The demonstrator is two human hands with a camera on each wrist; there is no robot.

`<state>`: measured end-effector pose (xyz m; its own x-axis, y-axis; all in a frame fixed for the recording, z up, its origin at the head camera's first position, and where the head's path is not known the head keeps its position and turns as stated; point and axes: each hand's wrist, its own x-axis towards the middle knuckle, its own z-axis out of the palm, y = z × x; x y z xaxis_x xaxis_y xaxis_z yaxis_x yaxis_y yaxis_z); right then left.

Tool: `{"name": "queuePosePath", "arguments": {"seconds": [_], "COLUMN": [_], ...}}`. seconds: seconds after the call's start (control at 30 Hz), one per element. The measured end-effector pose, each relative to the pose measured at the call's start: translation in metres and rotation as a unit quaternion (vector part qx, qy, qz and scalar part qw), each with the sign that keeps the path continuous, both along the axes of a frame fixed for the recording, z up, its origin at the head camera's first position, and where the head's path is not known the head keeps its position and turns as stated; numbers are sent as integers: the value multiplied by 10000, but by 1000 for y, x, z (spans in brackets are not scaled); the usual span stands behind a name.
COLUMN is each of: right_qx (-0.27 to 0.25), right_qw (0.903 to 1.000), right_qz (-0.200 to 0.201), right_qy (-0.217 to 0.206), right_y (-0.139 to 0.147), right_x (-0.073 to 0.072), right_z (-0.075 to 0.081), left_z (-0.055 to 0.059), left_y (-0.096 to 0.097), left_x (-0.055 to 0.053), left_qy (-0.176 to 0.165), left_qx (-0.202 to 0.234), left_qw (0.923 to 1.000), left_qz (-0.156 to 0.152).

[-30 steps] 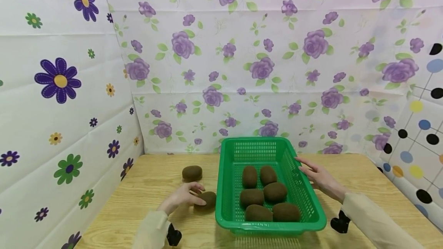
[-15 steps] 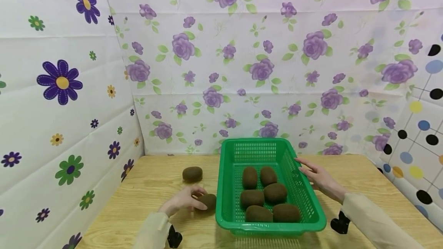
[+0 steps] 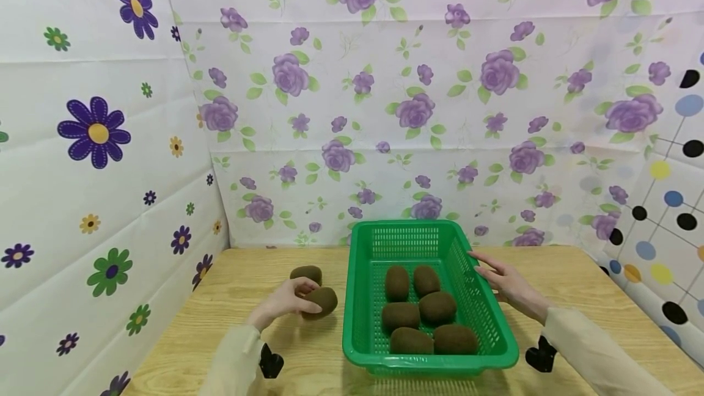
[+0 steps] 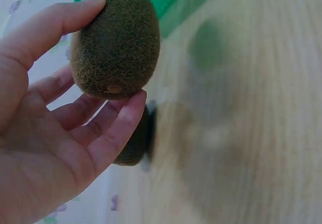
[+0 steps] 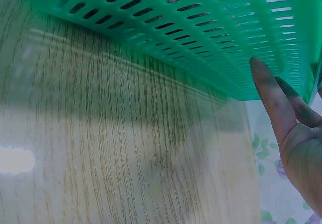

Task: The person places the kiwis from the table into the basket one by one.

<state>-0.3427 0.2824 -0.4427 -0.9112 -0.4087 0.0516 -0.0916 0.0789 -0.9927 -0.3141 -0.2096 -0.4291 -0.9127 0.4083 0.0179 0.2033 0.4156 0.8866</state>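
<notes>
My left hand [image 3: 286, 302] grips a brown, fuzzy kiwi [image 3: 321, 303] between thumb and fingers, left of the green basket [image 3: 348, 322]. The left wrist view shows this kiwi [image 4: 118, 43] raised off the table, its stem end facing the camera. Behind it, another kiwi [image 3: 307, 273] lies on the table, partly hidden by the hand in the head view. My right hand [image 3: 511, 286] touches the right side of the basket, and its straight fingers [image 5: 274, 95] lie against the slotted wall in the right wrist view. Several kiwis [image 3: 437, 307] lie inside the basket.
The basket stands on a light wood-grain table [image 3: 220, 322]. Behind the table hangs a cloth with purple roses [image 3: 415, 109]. Patterned cloths also close off the left side [image 3: 99, 200] and the right side [image 3: 660, 231].
My left hand has taken hold of the kiwi beside the basket and raised it, moving slightly left and away from me. The right hand and the basket stay where they were.
</notes>
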Motion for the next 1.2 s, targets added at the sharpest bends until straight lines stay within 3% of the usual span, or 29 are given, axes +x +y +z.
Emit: {"name": "queuePosePath", "arguments": {"seconds": [0.2,0.4,0.47,0.63,0.73,0.83,1.07,1.2], "right_qx": [-43,-43,-33,-98,-99,-97,-85,-90], "right_qw": [10000,9998,9999,9999,9999,9999,9999,9999], "right_qz": [-26,-91,-67,-48,-24,-23,-54,-73], "right_qy": [-51,-143,-134,-120,-88,-79,-62,-109], "right_y": [0,0,1,1,1,1,0,-1], "right_x": [-1,-1,-2,-2,-2,-2,-2,-2], "right_z": [0,-2,-2,-2,-1,-1,-2,-1], "left_z": [16,31,41,59,59,66,86,91], "left_y": [1,7,12,22,25,32,53,63], "left_x": [-2,-9,-8,-10,-21,-26,-29,-33], "left_qy": [42,309,358,619,920,1091,1165,1176], "left_qx": [124,217,221,199,142,111,111,60], "left_qw": [9996,9974,9968,9957,9939,9927,9923,9925], "left_qz": [254,617,675,666,591,512,412,324]}}
